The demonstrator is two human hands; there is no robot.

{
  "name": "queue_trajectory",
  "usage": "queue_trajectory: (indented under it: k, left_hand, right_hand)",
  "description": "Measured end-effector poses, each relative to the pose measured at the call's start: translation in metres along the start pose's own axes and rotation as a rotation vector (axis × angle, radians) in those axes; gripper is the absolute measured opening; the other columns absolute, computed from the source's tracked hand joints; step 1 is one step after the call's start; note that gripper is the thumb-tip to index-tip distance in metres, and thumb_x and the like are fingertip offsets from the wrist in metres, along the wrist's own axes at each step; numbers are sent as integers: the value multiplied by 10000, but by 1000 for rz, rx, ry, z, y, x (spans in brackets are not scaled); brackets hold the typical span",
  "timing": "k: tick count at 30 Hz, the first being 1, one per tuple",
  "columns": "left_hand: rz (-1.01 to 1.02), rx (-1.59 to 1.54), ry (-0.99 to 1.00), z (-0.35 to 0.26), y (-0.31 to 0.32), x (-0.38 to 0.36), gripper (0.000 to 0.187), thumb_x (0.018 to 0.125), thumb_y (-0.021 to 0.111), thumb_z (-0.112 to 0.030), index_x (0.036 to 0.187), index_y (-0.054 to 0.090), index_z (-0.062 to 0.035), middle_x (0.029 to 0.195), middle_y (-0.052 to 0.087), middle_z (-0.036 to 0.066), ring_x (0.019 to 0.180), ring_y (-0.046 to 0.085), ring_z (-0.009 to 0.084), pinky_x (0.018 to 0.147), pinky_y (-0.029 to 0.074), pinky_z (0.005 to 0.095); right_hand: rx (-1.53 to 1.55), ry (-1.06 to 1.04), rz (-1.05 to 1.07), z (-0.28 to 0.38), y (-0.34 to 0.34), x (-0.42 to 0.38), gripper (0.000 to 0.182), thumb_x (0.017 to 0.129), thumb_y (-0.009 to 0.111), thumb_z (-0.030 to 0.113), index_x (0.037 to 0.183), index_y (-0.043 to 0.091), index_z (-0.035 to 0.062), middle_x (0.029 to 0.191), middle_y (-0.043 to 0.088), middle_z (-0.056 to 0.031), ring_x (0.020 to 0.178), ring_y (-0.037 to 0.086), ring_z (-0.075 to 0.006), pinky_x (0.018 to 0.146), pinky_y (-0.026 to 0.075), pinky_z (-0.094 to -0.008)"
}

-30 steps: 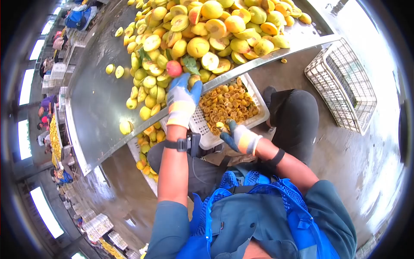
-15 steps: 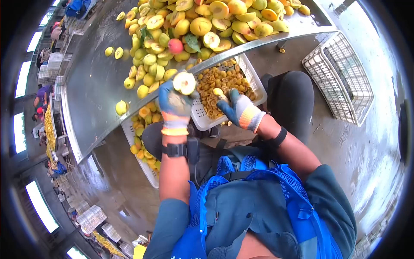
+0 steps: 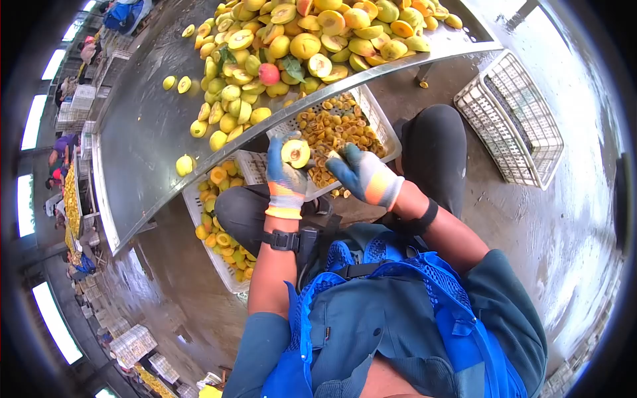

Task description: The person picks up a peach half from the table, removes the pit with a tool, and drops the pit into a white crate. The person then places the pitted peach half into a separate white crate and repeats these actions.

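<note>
My gloved left hand [image 3: 285, 174] holds a halved yellow fruit [image 3: 296, 153], its cut face with a brown centre turned up. Just to its right, my gloved right hand [image 3: 367, 176] is closed in a pinch around something small and pale at the fingertips, too small to name. Both hands are over the near edge of a white crate [image 3: 391, 136] of small brown-orange pieces [image 3: 335, 129]. Beyond them, halved and whole yellow fruit [image 3: 305, 45] lies heaped on the metal table [image 3: 142, 109], with one red fruit [image 3: 269, 73] and green leaves among it.
Left of my knee stands a white crate [image 3: 233, 285] of cut yellow fruit [image 3: 229, 245]. An upright white basket [image 3: 511, 123] is on the wet floor at right. The metal table's edge crosses just beyond my hands. People and crates appear far left.
My left hand has moved down and right with the halved fruit, closer to my right hand. The fruit's cut face now shows a brown centre. My right hand has shifted slightly left.
</note>
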State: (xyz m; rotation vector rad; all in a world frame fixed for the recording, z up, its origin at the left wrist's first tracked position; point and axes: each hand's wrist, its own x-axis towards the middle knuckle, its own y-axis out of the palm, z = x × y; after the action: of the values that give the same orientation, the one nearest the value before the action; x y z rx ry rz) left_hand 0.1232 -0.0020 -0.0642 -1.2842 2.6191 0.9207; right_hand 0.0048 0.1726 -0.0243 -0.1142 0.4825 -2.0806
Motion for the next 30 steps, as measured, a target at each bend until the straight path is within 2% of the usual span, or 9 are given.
queue_trajectory:
  k: [1,2,5,12,15,17,22,26,30]
  left_hand:
    - [21,-258,-181,-7,5,-5,504,1084,446,-450,1278,636,-25,1185,688,127,1057,676,266,916,554,401]
    - [63,-274,-206,-11,7,-9,544,1090,385,-465,1323,610,-28,1197,688,156,1080,675,312,921,557,428]
    - [111,-213,-50,-8,18,-24,467,1082,457,-367,1350,590,-8,1225,668,162,1110,662,288,959,552,424]
    - [-34,-283,-44,-15,50,-50,360,1079,501,-271,1300,608,-8,1159,650,103,1067,649,201,945,537,334]
    - [-97,-207,8,-12,53,-56,351,1081,497,-280,1285,609,-18,1162,647,99,1070,644,195,956,532,330]
    - [-112,241,294,14,41,-51,350,1076,492,-310,1264,602,-37,1124,652,93,1037,649,206,915,550,348]
    - [-164,-199,37,-4,62,-59,320,1064,472,-330,1181,596,-60,1032,662,114,929,672,230,842,572,369]
    - [-220,-150,81,0,64,-53,307,1051,473,-344,1115,587,-66,994,660,122,863,667,235,814,572,374]
    - [-218,-183,82,1,64,-52,313,1049,473,-360,1105,585,-73,988,658,123,843,656,234,797,569,377]
  right_hand:
    - [60,-13,10,0,-1,-1,374,1025,628,352,1061,624,-20,875,701,-294,844,708,-461,712,533,-509]
    - [122,-25,22,2,-2,-3,361,1028,632,339,1050,628,-21,864,697,-291,836,710,-452,703,529,-500]
    - [189,-21,60,17,-3,-4,335,1037,631,315,1029,635,-20,827,684,-273,815,712,-427,683,522,-484]
    - [33,-36,82,20,4,-4,368,1047,598,345,998,626,-19,812,681,-286,837,698,-470,707,531,-507]
    - [-1,8,136,30,2,-8,396,1056,568,369,1004,627,-20,814,678,-296,847,692,-485,722,533,-518]
    - [-12,27,162,35,2,-10,415,1061,548,382,1020,632,-22,826,680,-301,855,693,-487,734,534,-523]
    - [-25,95,216,41,5,-10,399,1064,546,348,1108,653,-34,921,705,-305,887,713,-457,766,552,-499]
    - [85,52,234,34,10,-8,467,1075,491,382,1181,644,-46,1003,702,-325,970,702,-470,833,555,-506]
    - [204,-7,305,34,3,-3,463,1080,489,372,1209,639,-47,1039,717,-256,964,717,-351,835,561,-439]
